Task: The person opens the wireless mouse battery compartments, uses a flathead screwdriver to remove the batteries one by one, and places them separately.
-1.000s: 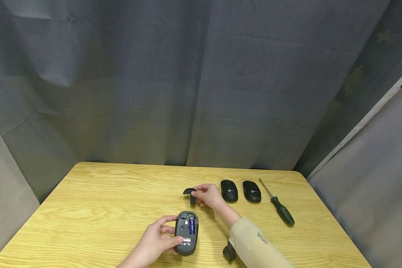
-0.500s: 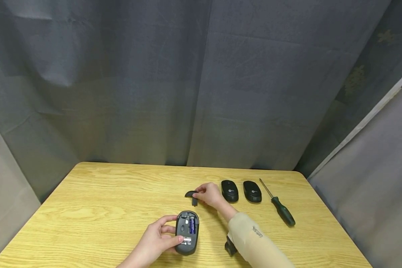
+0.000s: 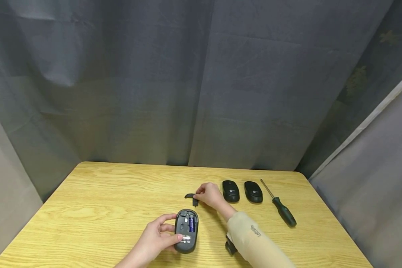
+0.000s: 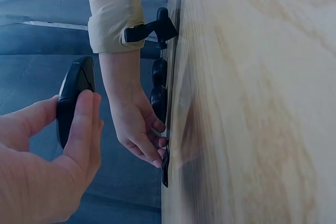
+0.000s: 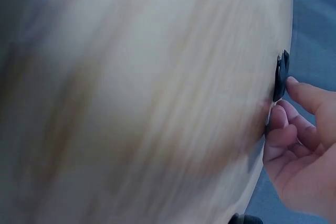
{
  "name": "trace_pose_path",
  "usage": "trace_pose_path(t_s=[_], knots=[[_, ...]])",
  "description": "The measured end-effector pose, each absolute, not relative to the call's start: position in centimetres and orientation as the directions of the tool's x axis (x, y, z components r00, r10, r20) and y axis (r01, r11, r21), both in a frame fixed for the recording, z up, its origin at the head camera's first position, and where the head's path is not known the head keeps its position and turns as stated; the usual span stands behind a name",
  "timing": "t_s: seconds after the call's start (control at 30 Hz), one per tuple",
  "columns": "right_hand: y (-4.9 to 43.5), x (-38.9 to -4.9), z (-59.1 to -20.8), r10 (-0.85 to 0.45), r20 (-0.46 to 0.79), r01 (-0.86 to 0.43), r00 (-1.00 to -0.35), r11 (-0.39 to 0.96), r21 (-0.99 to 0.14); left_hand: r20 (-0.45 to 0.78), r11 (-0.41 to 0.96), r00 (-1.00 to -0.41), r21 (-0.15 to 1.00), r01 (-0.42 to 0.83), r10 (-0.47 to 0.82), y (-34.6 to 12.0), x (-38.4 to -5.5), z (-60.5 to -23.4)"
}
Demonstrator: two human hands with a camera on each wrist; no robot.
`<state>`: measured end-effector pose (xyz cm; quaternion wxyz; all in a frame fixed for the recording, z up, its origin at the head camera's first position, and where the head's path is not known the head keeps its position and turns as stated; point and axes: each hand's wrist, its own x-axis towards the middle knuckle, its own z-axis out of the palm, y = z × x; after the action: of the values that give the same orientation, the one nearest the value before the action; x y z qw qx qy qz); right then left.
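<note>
My left hand (image 3: pixel 154 238) grips a black computer mouse (image 3: pixel 188 245) with its underside facing up toward the head camera. The battery bay is uncovered, and a blue-purple battery (image 3: pixel 191 223) lies in it. In the left wrist view the mouse (image 4: pixel 68 100) is held off the table between thumb and fingers. Farther back, my right hand (image 3: pixel 210 194) pinches the mouse's black battery cover (image 3: pixel 189 195), a curved piece with a narrow tab. In the right wrist view the cover (image 5: pixel 281 77) is right at the tabletop, the thumb on one side of it.
Two black mice (image 3: pixel 230 191) (image 3: pixel 253 192) lie top side up right of my right hand. Beyond them is a screwdriver (image 3: pixel 284 213) with a dark green handle. The wooden table (image 3: pixel 104 208) ends at grey curtains (image 3: pixel 147 93). A black wrist mount (image 3: pixel 230 246) sits below the right sleeve.
The right hand has lowered the battery cover slightly to the tabletop, and the cover now looks flatter. The left hand and its mouse have stayed nearly still.
</note>
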<state>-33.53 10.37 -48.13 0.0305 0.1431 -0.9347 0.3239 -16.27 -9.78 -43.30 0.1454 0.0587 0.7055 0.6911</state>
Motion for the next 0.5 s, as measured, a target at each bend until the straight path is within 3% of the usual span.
trace_pose_path(t_s=[0.5], knots=[[11.6,-31.9,-43.8,-0.308,0.092,-0.279,-0.947,0.645,-0.711,-0.105,0.001,-0.949,0.994,-0.110,0.299,-10.1,-16.6,-43.0]])
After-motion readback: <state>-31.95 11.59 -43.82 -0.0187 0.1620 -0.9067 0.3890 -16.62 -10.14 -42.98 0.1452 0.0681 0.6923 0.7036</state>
